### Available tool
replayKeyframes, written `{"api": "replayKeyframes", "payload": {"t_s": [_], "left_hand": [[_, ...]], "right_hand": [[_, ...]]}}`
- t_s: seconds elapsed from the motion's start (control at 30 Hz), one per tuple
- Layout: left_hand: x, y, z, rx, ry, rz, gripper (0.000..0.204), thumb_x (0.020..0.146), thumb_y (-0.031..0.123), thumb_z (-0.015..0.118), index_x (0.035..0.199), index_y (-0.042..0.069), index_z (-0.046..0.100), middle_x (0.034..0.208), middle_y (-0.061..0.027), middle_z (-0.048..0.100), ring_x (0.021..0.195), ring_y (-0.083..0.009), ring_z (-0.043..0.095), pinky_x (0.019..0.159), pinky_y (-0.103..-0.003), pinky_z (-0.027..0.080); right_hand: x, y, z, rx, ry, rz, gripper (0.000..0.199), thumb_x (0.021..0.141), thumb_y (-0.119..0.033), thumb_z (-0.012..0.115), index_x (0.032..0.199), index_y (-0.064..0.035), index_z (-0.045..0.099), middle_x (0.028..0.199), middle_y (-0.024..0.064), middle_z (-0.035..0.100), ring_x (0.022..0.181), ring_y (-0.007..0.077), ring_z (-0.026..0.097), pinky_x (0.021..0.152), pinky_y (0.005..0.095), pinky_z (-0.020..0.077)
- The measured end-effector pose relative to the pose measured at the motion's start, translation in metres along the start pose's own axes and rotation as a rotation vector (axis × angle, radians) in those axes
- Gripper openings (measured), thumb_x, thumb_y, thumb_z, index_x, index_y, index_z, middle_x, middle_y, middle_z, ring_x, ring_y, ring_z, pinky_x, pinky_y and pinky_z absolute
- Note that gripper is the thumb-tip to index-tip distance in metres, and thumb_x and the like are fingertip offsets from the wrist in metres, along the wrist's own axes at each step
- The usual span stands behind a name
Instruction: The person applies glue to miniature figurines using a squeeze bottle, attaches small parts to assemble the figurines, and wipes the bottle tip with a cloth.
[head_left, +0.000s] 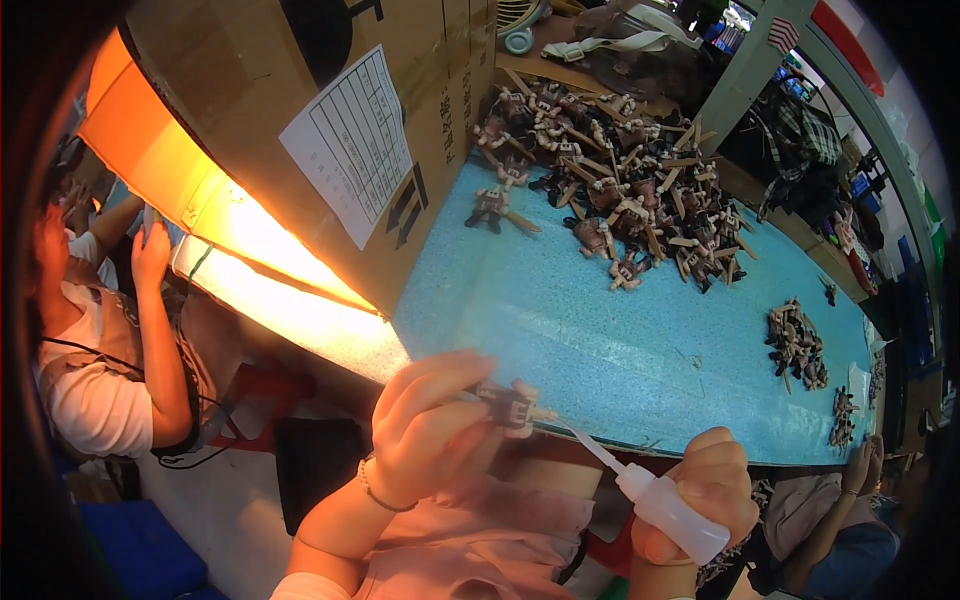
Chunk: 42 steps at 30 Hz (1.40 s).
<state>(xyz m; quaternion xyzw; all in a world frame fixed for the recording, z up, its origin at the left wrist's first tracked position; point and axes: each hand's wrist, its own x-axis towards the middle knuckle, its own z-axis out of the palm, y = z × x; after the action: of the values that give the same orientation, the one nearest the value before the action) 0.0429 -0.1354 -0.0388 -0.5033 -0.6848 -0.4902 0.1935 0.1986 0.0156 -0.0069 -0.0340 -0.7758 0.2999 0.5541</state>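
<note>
Left hand, lower centre of the frame: fingers curled, pinching a small dark toy figure between thumb and fingertips, just over the near edge of the blue table. A thin bracelet sits on that wrist.

Right hand, lower right: closed in a fist around a white squeeze bottle. The bottle's long thin nozzle slants up and left, its tip just beside the figure; contact cannot be confirmed.

Upper centre of the table: large heap of like figures with tan stick-like parts. Right side: a smaller pile.

Upper left: a cardboard box bearing a white printed sheet, brightly lit along its lower edge. Far left: another person, arm raised.
</note>
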Motion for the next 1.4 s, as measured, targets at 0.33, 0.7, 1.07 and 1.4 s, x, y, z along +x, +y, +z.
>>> {"api": "replayKeyframes", "payload": {"t_s": [0.33, 0.7, 1.07, 1.4], "left_hand": [[0.000, -0.003, -0.002, -0.003, -0.003, -0.004, 0.044, 0.059, -0.003, 0.076, 0.090, 0.007, 0.045, 0.104, -0.0152, 0.061, 0.096, -0.0321, 0.059, 0.080, -0.038, 0.051], [-0.002, -0.008, -0.001, -0.108, 0.049, -0.025, 0.037, 0.059, -0.003, 0.073, 0.087, 0.004, 0.051, 0.102, -0.0176, 0.062, 0.089, -0.0317, 0.062, 0.071, -0.036, 0.052], [-0.009, -0.009, 0.002, -0.252, 0.034, -0.128, 0.036, 0.061, -0.006, 0.071, 0.089, 0.003, 0.051, 0.104, -0.0199, 0.061, 0.088, -0.0312, 0.063, 0.072, -0.035, 0.052], [-0.010, -0.004, 0.004, -0.674, -0.026, -0.309, 0.031, 0.074, -0.012, 0.063, 0.095, 0.000, 0.044, 0.113, -0.0237, 0.054, 0.092, -0.0238, 0.062, 0.079, -0.033, 0.051]], "right_hand": [[-0.003, -0.002, -0.001, 0.048, 0.026, 0.021, 0.055, 0.071, -0.057, 0.068, 0.079, -0.0062, 0.047, 0.061, 0.0003, 0.042, 0.053, 0.0146, 0.039, 0.049, 0.0285, 0.0264], [-0.006, 0.003, -0.005, 0.095, 0.016, -0.059, 0.053, 0.074, -0.054, 0.067, 0.085, -0.0065, 0.047, 0.062, 0.0003, 0.044, 0.053, 0.0141, 0.040, 0.049, 0.0282, 0.0260], [0.004, -0.002, 0.003, 0.092, -0.039, -0.116, 0.052, 0.075, -0.054, 0.066, 0.085, -0.0068, 0.046, 0.064, 0.0006, 0.045, 0.053, 0.0140, 0.040, 0.049, 0.0280, 0.0261], [0.004, -0.005, 0.004, 0.112, -0.061, -0.062, 0.052, 0.076, -0.053, 0.065, 0.088, -0.0067, 0.046, 0.064, 0.0011, 0.045, 0.055, 0.0145, 0.042, 0.051, 0.0275, 0.0274]]}}
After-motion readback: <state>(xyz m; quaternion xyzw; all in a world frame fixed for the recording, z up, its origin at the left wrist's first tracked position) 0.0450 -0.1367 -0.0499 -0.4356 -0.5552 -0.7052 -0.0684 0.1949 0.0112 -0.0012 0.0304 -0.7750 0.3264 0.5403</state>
